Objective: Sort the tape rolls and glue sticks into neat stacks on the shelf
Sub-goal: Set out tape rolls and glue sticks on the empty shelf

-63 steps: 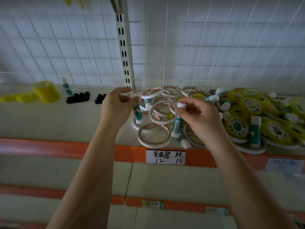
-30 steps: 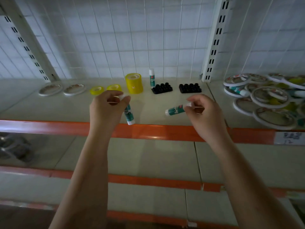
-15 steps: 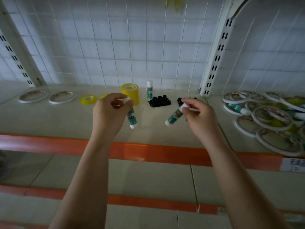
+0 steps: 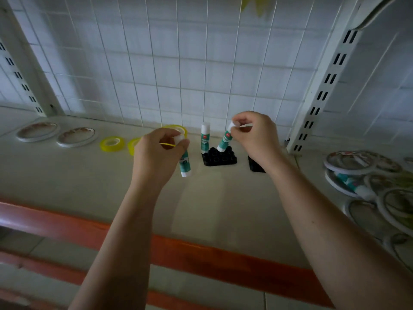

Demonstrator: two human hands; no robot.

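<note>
the second black plastic holder tray (image 4: 254,165) is mostly hidden behind the right hand (image 4: 257,136), so only its near left corner shows. the tall yellow roll of tape (image 4: 176,128) sits behind the left hand (image 4: 157,153), which covers all but its top rim. a flat yellow tape ring (image 4: 132,144) is half covered by the same hand. the pile of white-rimmed tape rolls (image 4: 366,175) runs off the right edge, and its count cannot be told. print on the teal-and-white glue sticks (image 4: 205,139) is too small to read. a blurred yellow shape (image 4: 254,5) is cut off by the top edge; what it is cannot be told.
</note>
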